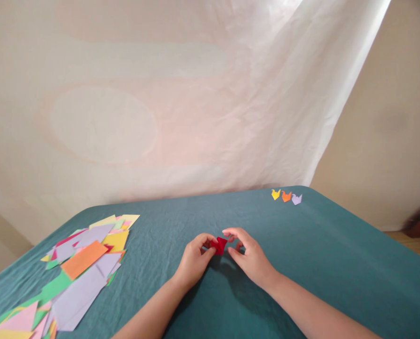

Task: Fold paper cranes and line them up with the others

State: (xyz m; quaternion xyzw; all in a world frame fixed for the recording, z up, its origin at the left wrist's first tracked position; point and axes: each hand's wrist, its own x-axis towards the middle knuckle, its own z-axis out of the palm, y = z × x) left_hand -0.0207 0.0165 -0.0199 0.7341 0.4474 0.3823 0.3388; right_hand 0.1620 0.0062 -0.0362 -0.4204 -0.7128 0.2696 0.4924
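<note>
A small red piece of folded paper is held just above the green tablecloth, near the middle of the table. My left hand pinches its left side between thumb and fingers. On the other side, my right hand is curved with thumb and fingers apart, its fingertips close to the paper's right edge. No paper shows between the right fingers. Which folds the left fingertips cover cannot be seen.
A loose heap of coloured paper sheets spreads over the table's left side. At the far right edge lie a yellow folded paper bird, an orange one and a lilac one. A pale cloth hangs behind the table.
</note>
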